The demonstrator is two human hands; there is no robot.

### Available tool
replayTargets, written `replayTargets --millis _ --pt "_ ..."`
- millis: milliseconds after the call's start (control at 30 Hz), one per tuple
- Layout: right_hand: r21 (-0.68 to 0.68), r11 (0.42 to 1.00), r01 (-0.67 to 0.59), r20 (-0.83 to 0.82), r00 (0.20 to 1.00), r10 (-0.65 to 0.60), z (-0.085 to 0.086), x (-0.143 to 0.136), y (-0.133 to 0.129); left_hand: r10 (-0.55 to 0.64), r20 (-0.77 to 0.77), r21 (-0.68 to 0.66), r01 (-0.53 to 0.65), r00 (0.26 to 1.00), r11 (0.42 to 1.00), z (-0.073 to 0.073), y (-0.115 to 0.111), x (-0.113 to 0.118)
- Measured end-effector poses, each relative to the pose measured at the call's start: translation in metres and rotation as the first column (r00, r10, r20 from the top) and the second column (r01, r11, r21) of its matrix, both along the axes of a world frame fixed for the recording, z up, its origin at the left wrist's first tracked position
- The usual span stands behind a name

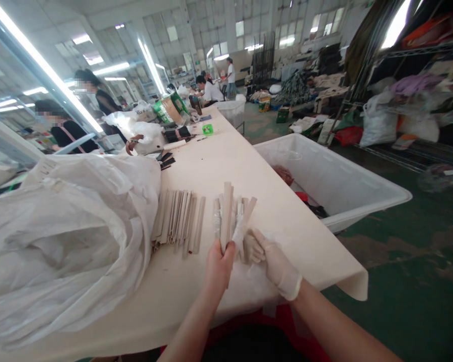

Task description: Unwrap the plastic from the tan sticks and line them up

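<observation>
Take the loose row of strips (179, 218) on the bench (219, 161) as your landmark. The big white bag (136, 201) lies just to the left of that row, and the plastic bin (347, 176) stands well off to its right, beyond the bench edge. The row's strips lie side by side, ends roughly toward you, probably so that you can pick them up easily.

Right of the row, your bare left hand (217, 266) is closed on a slim stack of strips (227, 213), thumb on top near the lower end. That low grip seems to keep the strips together and leaves their far ends exposed. Wrapped bundles (240, 231) lie just beyond and beside that stack, farther from the row.

Your gloved right hand (281, 266) is farther right again, its fingers curled beside the bundles; you cannot tell from this view whether they pinch anything. The slim stack runs forward from your left hand, and the wrapped bundles lie between it and your right hand.
</observation>
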State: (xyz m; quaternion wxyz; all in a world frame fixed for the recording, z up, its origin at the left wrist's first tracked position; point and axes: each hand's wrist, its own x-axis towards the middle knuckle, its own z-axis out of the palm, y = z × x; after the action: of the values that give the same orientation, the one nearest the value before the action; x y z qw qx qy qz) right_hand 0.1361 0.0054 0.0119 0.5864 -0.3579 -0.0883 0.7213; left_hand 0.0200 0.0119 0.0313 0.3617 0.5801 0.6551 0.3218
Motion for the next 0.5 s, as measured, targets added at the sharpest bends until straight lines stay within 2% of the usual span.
replayTargets --millis 100,200,333,500 --pt "0.104 0.993 -0.055 -0.111 0.992 0.067 0.002 0.024 0.005 0.007 -0.048 0.018 -0.006 0.999 1.0 -0.004 0.025 0.002" --pt "0.125 0.988 -0.086 -0.128 0.986 0.102 0.005 0.044 0.007 -0.003 -0.062 0.022 0.004 0.998 1.0 -0.008 0.035 -0.005" --pt "0.161 0.974 -0.161 -0.17 0.967 0.188 0.001 0.048 0.008 -0.03 -0.058 0.016 0.031 0.998 0.999 -0.005 0.018 -0.012" --pt "0.241 0.953 -0.184 -0.165 0.96 0.227 -0.008 0.027 0.013 -0.173 0.237 -0.145 0.21 0.956 0.967 0.003 -0.013 0.0"
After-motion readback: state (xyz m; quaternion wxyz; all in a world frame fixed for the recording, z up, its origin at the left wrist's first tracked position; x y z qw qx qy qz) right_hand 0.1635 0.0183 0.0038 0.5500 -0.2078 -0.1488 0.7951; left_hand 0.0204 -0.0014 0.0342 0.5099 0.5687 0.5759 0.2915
